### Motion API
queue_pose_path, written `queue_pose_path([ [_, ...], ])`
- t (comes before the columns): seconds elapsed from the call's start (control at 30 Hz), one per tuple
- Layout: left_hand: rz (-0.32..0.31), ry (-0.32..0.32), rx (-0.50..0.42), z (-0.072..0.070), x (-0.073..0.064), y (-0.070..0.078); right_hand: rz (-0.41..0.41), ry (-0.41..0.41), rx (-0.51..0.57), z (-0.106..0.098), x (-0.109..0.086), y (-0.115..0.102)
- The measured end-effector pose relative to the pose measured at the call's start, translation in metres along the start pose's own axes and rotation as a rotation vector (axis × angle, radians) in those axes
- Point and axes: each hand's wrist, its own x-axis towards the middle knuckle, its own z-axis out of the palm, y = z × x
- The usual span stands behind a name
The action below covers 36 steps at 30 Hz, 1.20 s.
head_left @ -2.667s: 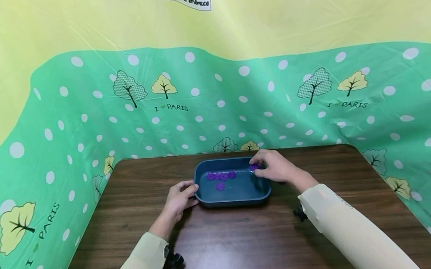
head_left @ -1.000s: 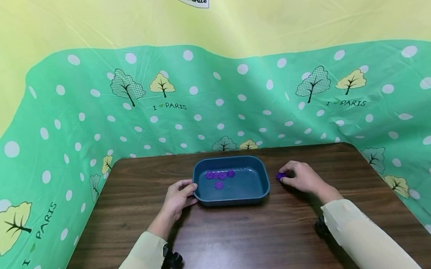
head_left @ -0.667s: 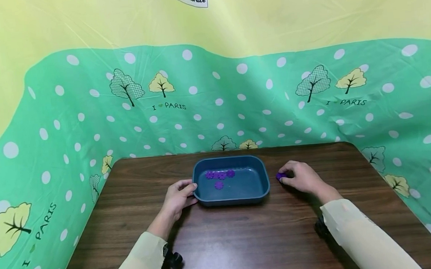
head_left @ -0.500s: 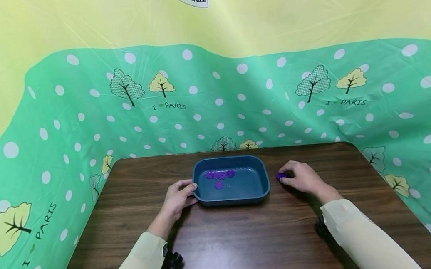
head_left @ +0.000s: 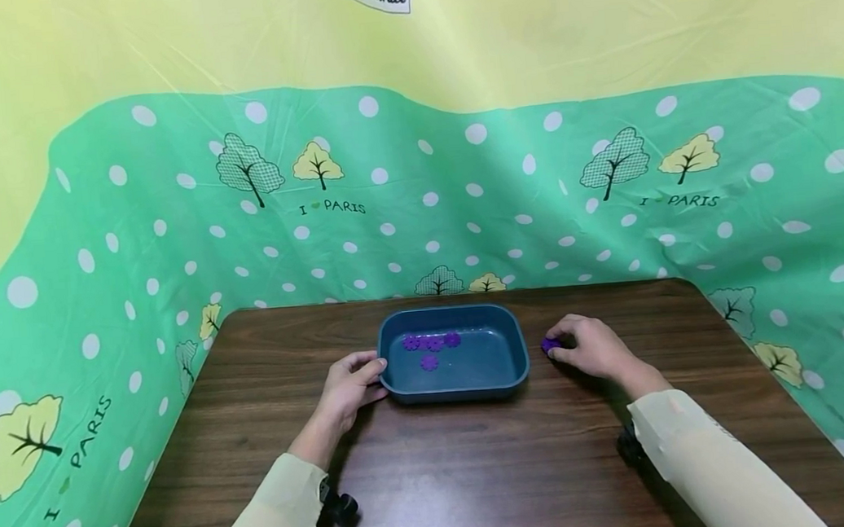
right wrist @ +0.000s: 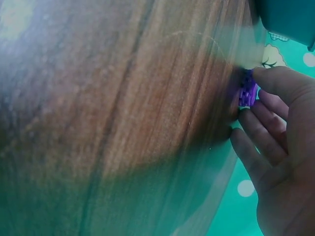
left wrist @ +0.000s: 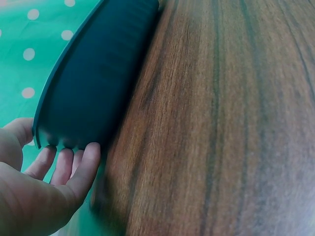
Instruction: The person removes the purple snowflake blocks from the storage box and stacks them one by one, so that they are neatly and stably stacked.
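Note:
A dark blue rectangular tray (head_left: 480, 357) sits on the table. Several purple flower-shaped pieces (head_left: 429, 363) lie on its floor, mostly toward the back left. At the tray's left end my left hand (head_left: 346, 387) grips the wall, thumb over the rim and fingertips on the outside, as the left wrist view (left wrist: 59, 189) also shows. To the right of the tray, my right hand (head_left: 591, 348) pinches a purple flower-shaped piece (head_left: 549, 344) at the tabletop. In the right wrist view this toothed purple piece (right wrist: 247, 89) looks thick, perhaps stacked; the fingers partly hide it.
The dark wood table (head_left: 437, 475) reaches back to a green and yellow printed cloth (head_left: 416, 174), which hangs behind it and at both sides. A black device (head_left: 344, 510) is strapped at the left wrist, another (head_left: 629, 445) at the right.
From over the tray's right back corner, my right hand has moved right and down to the table with the purple piece. Over the last second both hands stay nearly still.

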Motion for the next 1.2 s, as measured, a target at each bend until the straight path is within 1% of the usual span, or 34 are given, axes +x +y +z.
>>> queue_pose_path([
  [0.07, 0.006, -0.003, 0.001, 0.0, 0.0, 0.0, -0.003, 0.0, -0.002, -0.001, 0.0, 0.0],
  [0.27, -0.004, 0.005, 0.001, 0.002, 0.001, 0.0, -0.002, -0.011, 0.013, -0.004, 0.0, 0.001],
  [0.5, -0.005, 0.0, -0.002, 0.002, 0.003, -0.001, 0.009, -0.039, 0.031, -0.014, 0.003, -0.001],
  [0.7, -0.012, 0.001, -0.002, 0.001, 0.003, 0.0, -0.025, -0.029, 0.022, -0.025, 0.011, -0.005],
  [0.83, -0.008, -0.002, 0.0, 0.001, 0.002, -0.001, -0.044, -0.02, 0.025, -0.034, 0.017, -0.013],
  [0.97, -0.004, -0.004, 0.001, 0.0, 0.002, 0.0, -0.065, -0.005, 0.03, -0.041, 0.024, -0.026],
  [1.2, -0.003, -0.003, 0.006, 0.0, 0.002, -0.001, -0.102, 0.004, 0.075, -0.046, 0.036, -0.054],
])
